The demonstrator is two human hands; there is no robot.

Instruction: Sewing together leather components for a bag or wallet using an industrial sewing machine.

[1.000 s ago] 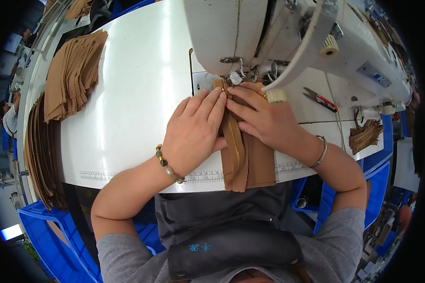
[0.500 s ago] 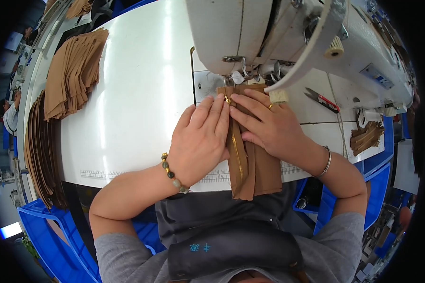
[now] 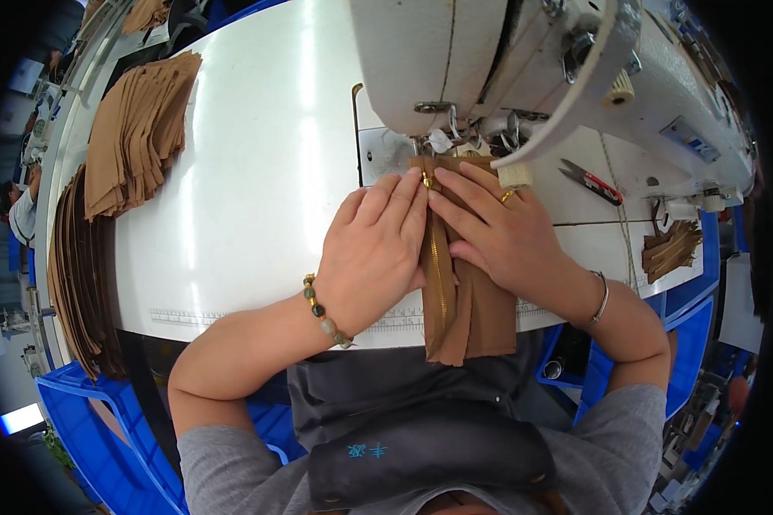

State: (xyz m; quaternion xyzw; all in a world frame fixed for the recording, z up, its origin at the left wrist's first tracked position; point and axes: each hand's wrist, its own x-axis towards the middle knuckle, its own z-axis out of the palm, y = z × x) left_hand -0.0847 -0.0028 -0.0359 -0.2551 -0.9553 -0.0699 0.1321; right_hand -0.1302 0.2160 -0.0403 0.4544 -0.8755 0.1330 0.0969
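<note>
A brown fabric piece lies lengthwise under the sewing machine's needle area, its near end hanging over the table edge. Along its left part runs a gold-toothed zipper, with the metal zipper pull close in front of the presser foot. My left hand rests flat with fingers stretched, tips on the fabric's left side by the pull. From the other side, my right hand spreads its fingers over the fabric, its thumb near the zipper. The left thumb is mostly hidden.
The white sewing machine overhangs the far side. Red-and-black thread snips lie right of it, near a small brown fabric bundle. Stacked brown pieces sit at left. Blue bins flank the table.
Both hands and the far end of the fabric have shifted slightly right relative to the machine. The zipper pull shows a little more between the fingertips.
</note>
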